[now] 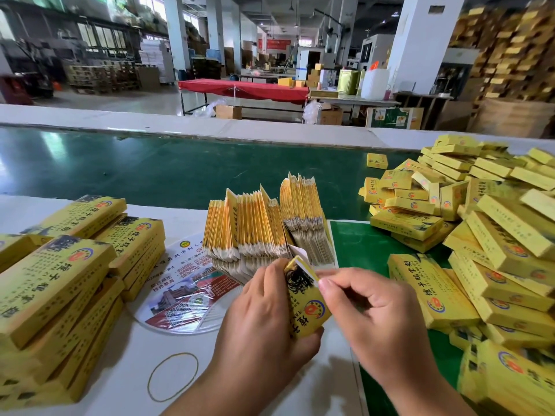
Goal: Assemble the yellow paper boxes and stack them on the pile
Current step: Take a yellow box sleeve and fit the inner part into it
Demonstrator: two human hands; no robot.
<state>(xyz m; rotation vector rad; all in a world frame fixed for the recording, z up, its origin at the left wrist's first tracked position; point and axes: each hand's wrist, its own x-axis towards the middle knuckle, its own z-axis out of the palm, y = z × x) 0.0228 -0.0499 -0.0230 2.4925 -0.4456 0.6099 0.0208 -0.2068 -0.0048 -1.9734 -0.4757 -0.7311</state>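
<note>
My left hand point(264, 319) grips a yellow paper box point(309, 307) from below and behind, holding it upright and tilted. My right hand point(369, 307) pinches the box's white top flap between thumb and forefinger. Just beyond the hands stands a dense bundle of flat, unfolded box blanks point(264, 223) on edge. A large loose pile of assembled yellow boxes point(486, 235) spreads over the right side of the table. Neat stacks of flat yellow boxes point(69, 283) lie at the left.
A round printed hand fan point(183, 292) lies under the blanks. A rubber band point(172, 376) rests on the white table near the front. A green conveyor belt point(150, 166) runs across behind. Beyond it is a factory floor with a red-covered table point(243, 88).
</note>
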